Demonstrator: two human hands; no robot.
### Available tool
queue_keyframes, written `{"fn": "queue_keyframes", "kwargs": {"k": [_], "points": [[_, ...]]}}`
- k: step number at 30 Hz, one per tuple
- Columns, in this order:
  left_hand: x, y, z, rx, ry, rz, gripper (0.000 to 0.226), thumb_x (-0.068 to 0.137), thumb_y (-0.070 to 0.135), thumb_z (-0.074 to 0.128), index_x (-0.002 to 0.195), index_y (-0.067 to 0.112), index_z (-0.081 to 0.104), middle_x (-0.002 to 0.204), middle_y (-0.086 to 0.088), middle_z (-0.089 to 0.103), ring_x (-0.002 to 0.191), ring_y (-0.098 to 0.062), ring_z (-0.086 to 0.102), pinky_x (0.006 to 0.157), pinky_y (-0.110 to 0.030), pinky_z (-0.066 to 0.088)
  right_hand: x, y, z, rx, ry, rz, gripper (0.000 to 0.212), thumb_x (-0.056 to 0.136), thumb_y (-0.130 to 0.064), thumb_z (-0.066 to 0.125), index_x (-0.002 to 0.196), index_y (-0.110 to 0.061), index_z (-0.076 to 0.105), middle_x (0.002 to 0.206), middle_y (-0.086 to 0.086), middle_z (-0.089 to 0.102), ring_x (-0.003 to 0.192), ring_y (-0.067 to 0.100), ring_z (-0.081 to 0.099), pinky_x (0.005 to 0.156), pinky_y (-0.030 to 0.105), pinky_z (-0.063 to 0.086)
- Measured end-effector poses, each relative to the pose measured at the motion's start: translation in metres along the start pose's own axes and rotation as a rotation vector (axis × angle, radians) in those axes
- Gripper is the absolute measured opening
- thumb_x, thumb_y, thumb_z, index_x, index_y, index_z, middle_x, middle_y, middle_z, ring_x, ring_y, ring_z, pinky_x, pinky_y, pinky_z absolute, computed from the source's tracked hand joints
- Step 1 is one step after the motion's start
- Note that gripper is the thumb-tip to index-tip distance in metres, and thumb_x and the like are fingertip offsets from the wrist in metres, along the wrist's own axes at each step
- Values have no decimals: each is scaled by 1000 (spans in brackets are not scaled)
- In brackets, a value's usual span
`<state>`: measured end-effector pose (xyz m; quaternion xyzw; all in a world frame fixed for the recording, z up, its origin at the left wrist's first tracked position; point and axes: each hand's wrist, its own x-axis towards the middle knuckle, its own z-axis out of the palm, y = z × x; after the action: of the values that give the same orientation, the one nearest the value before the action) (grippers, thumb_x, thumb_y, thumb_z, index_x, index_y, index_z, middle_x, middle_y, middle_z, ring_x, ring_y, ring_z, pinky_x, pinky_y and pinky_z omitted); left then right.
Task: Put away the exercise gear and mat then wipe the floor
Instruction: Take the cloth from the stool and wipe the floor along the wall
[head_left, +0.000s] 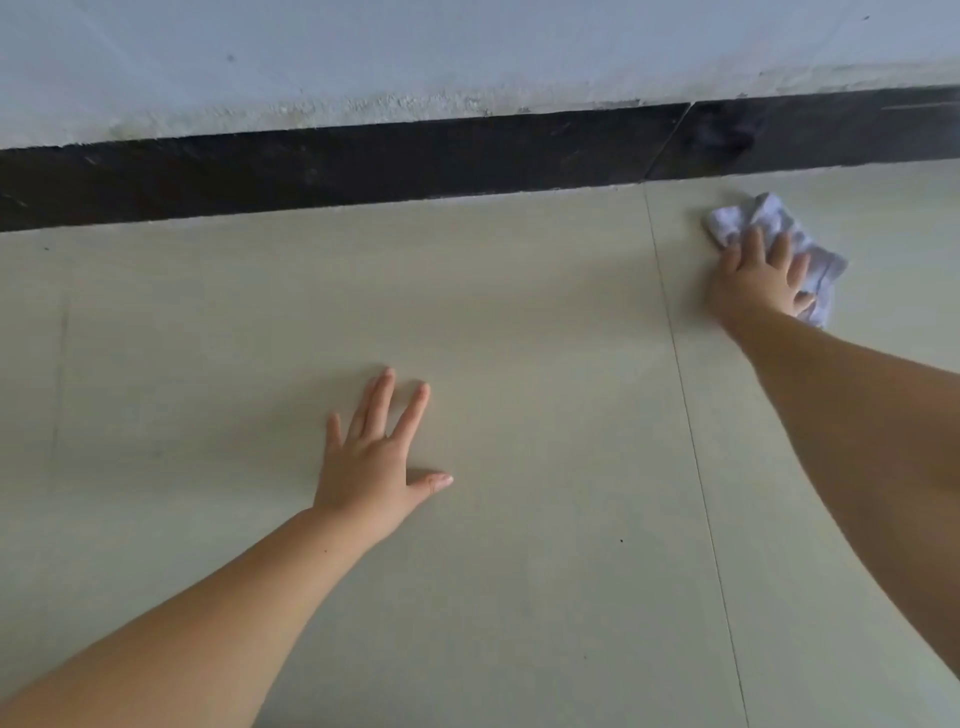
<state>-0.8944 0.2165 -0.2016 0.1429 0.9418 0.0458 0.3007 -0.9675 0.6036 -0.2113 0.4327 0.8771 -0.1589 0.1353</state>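
Observation:
A crumpled white cloth (774, 221) lies on the pale tiled floor (519, 338) at the upper right, close to the wall. My right hand (753, 280) presses flat on it with straight, spread fingers. My left hand (374, 462) rests flat on the floor in the middle of the view, fingers spread, holding nothing. No exercise gear or mat is in view.
A black skirting board (363, 166) runs along the base of a white wall (415, 52) just beyond the cloth. A tile joint (691, 415) runs from the skirting toward me between my two arms.

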Motion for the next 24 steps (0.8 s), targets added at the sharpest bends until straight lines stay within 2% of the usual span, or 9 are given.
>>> {"fn": "queue_keyframes", "kwargs": {"k": [3,8,11,13,17,18,20,22,24], "points": [[0,0,-3,21,-14,-5,98,82,67,51,148,37,-13,155,1,-28,146,-15,-18,118,-47,1,-41,-35,32,-16,46,-163,52,101,-42,17,152,-33,10,161,0,-4,147,26,-8,115,55,-5],[1,4,-12,42,-39,-8,94,83,61,55,150,35,-6,157,-1,-22,147,-17,-9,118,-45,8,-154,-54,92,-245,-48,-987,55,92,-42,25,140,-24,46,149,10,40,138,37,33,105,65,25],[2,1,-21,61,-77,8,89,86,53,57,151,34,-1,159,0,-17,148,-18,-2,118,-43,17,-134,-3,80,-462,-139,-1390,49,96,-41,31,140,-26,43,149,5,41,137,34,36,106,61,26],[2,0,-25,60,-101,17,88,87,51,56,151,35,-1,159,1,-17,148,-18,-1,118,-42,19,-95,35,57,-456,-52,-1325,53,98,-47,21,146,-26,31,153,5,32,141,33,29,109,60,25],[4,4,-28,71,-114,8,83,90,47,54,152,33,0,159,-1,-14,148,-20,-1,117,-37,21,-67,107,10,-160,-66,-368,54,101,-44,19,152,-31,7,161,-1,-2,147,26,-3,116,56,9],[6,5,-29,55,-107,-8,79,91,45,53,152,32,4,160,-2,-10,148,-20,1,117,-37,23,-75,114,7,-121,-72,-237,54,101,-42,21,152,-31,7,161,-1,-4,147,26,-6,116,56,6],[10,12,-32,37,-98,-44,70,93,41,50,151,31,13,160,-2,-3,147,-23,8,115,-39,28,-102,108,19,-112,-81,-198,55,100,-42,22,152,-32,5,161,-1,-7,147,27,-9,115,57,0],[14,19,-36,51,-108,-66,63,95,38,46,151,29,18,160,-4,1,146,-25,14,113,-40,29,-143,83,47,-133,-111,-323,56,100,-44,23,152,-31,8,161,0,-5,147,29,-8,114,59,0],[14,26,-37,77,-130,-69,60,96,36,43,150,26,20,160,-6,2,145,-26,17,113,-40,30,-199,58,78,-186,-122,-548,56,94,-44,26,149,-28,28,159,5,15,146,35,12,110,66,16]]}}
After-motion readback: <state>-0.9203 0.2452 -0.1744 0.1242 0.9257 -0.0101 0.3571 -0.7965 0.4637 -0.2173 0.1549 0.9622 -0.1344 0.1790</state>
